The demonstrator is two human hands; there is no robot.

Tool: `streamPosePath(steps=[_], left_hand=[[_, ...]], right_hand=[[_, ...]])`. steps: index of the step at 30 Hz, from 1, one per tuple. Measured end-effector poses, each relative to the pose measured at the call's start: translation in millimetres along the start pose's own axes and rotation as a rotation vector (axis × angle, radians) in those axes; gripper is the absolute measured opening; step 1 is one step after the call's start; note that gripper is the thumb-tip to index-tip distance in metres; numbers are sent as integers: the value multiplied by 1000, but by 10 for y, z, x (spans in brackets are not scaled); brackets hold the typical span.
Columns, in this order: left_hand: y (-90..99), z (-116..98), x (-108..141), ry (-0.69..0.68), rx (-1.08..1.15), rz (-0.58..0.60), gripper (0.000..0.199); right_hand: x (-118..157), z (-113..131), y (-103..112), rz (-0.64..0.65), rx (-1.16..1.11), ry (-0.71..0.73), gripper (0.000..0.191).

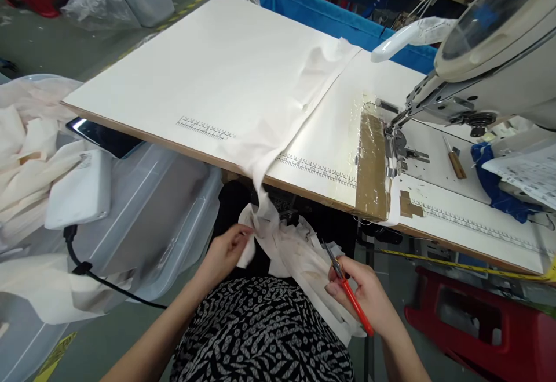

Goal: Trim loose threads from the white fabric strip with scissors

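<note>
Sagging creased cloth (282, 237), metal scissors (346, 284)

Black clothing (260, 333) patterned in pale, angular geometric shapes is worn with bare forearms (167, 321) and bare hands (223, 257)

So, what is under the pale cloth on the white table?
The white tabletop is under the pale cloth, with ruler markings visible on either side. The cloth hides whether they continue underneath.

Pinches pale fabric (266, 225) in left hand (226, 253), with more draped over edge of white tabletop (204, 63). Grips red-handled scissors (355, 304) in right hand (369, 292), tips angled toward tabletop. Has sewing machine (499, 80) ahead, to right.
</note>
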State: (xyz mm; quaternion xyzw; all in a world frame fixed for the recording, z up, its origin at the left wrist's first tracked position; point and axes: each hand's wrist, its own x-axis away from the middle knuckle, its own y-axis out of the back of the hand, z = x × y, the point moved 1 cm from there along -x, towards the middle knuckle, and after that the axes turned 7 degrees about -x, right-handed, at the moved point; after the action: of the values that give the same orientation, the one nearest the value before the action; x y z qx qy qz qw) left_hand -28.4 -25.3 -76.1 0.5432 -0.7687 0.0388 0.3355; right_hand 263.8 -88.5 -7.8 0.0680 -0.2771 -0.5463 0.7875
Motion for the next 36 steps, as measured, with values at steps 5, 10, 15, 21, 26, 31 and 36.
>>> streamPosePath(steps=[5, 10, 15, 21, 26, 31, 36], left_hand=[[-169, -553, 342, -111, 80, 435, 41], [-100, -684, 343, -353, -311, 45, 40], [-71, -718, 370, -75, 87, 358, 42], [-95, -719, 320, 26, 360, 440, 41], [-99, -662, 278, 37, 379, 409, 41], [-83, -628, 269, 25, 386, 402, 43], [-75, -607, 274, 32, 386, 394, 43]], right_hand=[[-117, 36, -102, 107, 11, -78, 47], [-180, 62, -104, 206, 50, -123, 51], [-298, 105, -86, 306, 75, -105, 50], [-449, 129, -97, 432, 69, -56, 49], [-504, 162, -101, 473, 50, -45, 53], [-516, 186, -95, 479, 64, -69, 56], [-507, 162, -110, 439, 177, -69, 55]])
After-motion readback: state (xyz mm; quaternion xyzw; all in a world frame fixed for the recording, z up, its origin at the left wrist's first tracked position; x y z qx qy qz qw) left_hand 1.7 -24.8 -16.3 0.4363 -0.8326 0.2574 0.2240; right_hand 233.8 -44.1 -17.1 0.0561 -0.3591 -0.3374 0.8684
